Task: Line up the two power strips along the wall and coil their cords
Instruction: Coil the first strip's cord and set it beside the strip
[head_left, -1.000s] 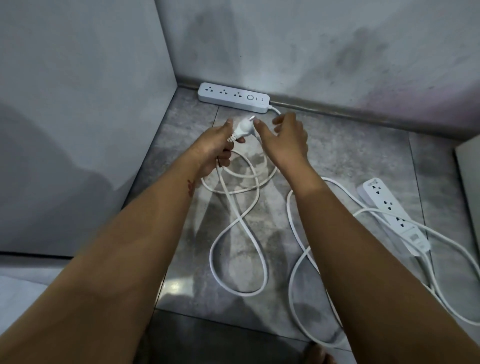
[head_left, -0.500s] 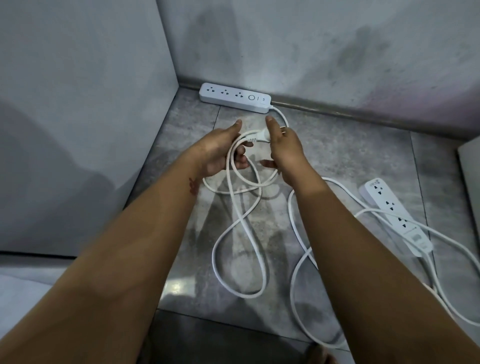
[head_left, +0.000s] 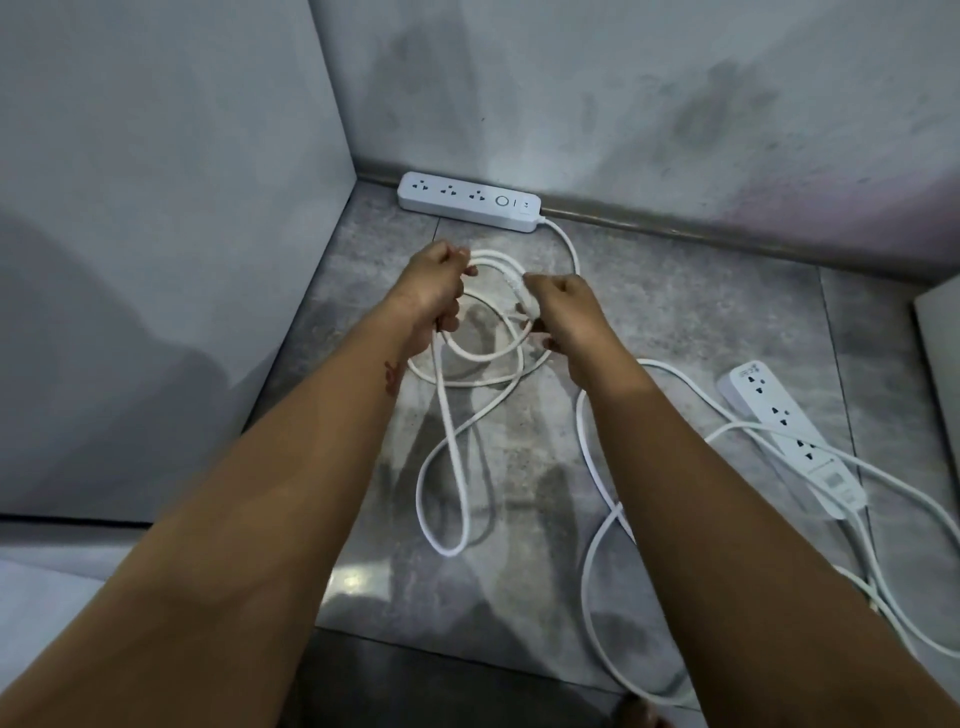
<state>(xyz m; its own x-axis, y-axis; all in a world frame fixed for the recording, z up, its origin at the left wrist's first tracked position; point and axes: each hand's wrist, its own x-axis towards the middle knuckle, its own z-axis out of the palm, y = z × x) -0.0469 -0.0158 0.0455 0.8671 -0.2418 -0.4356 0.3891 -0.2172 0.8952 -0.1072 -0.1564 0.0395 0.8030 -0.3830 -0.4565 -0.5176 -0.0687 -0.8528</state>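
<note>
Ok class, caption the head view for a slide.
Left hand and right hand coil the wall strip's cord; other strip waits aside.

This was a bare corner of an indoor room, more likely a home or a plain utility space than a shop or lab, though which room could not be told. The floor (head_left: 675, 322) was laid with large mottled grey tiles, glossy enough to catch a light. Two pale painted walls met there: the back wall (head_left: 623, 104) was smudged with dark stains, the left wall (head_left: 156, 156) cleaner. A narrow grey skirting (head_left: 675, 228) ran along the foot of the back wall. A white power strip (head_left: 467, 200) lay against it. A second power strip (head_left: 795, 436) and loose white cords (head_left: 448, 552) lay on the tiles. A white panel edge (head_left: 940, 353) stood at the right.
</note>
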